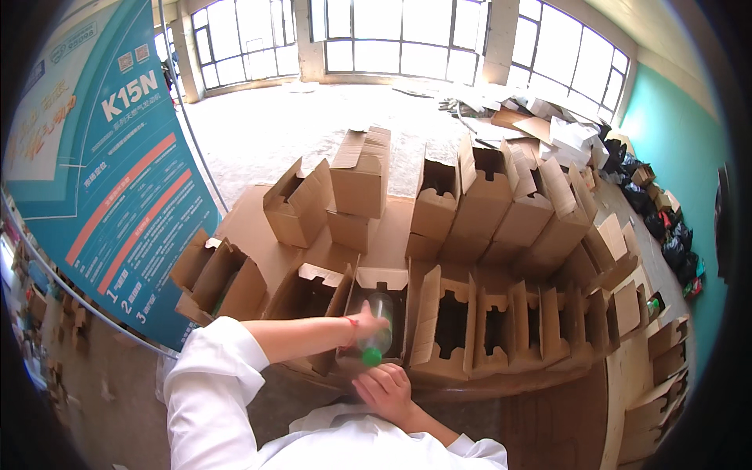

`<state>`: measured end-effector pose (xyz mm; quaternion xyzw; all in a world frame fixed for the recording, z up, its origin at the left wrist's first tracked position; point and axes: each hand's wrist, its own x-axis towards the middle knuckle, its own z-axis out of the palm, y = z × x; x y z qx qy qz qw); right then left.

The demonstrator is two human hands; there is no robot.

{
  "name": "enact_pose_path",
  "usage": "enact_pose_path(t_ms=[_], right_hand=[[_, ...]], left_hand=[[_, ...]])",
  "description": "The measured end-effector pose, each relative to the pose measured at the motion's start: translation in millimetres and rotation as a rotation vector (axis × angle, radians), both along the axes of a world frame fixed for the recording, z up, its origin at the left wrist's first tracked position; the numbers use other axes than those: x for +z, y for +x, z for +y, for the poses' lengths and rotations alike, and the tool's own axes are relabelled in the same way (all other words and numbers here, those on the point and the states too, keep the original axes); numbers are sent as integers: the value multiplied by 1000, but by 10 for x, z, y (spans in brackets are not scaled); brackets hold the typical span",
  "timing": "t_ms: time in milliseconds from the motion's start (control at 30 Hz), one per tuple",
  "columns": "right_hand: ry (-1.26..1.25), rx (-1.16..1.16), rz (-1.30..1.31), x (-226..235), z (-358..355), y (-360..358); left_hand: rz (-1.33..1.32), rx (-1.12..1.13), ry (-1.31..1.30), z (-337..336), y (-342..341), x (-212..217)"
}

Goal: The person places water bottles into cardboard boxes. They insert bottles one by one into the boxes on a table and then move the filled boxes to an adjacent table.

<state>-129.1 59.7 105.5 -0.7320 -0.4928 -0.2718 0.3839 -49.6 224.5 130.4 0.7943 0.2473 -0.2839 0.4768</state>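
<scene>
Low centre of frame: left hand [366, 321] clasped around a clear plastic bottle with green cap [376, 333], cap toward the viewer, half inside an open cardboard carton [381, 280]. Right hand [384, 389] just below, loosely curled, empty. Neighbouring cartons [486, 325] to the right open, insides dark.

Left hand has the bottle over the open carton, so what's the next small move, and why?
Probably lower the bottle bottom-first into the open carton: the left hand holds it above the opening, green cap toward the person, while the right hand rests at the carton's near edge.

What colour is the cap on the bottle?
Green; the cap on the clear bottle shows best in the head view.
</scene>
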Motion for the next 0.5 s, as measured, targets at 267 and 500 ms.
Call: enact_pose_path(t_ms=[267,500], right_hand=[[-72,-76,68,63,113,138],[-383,-120,348,-135,40,152]], left_hand=[[94,-363,364,-244,196,-77],[-175,-528,701,-416,321,-868]])
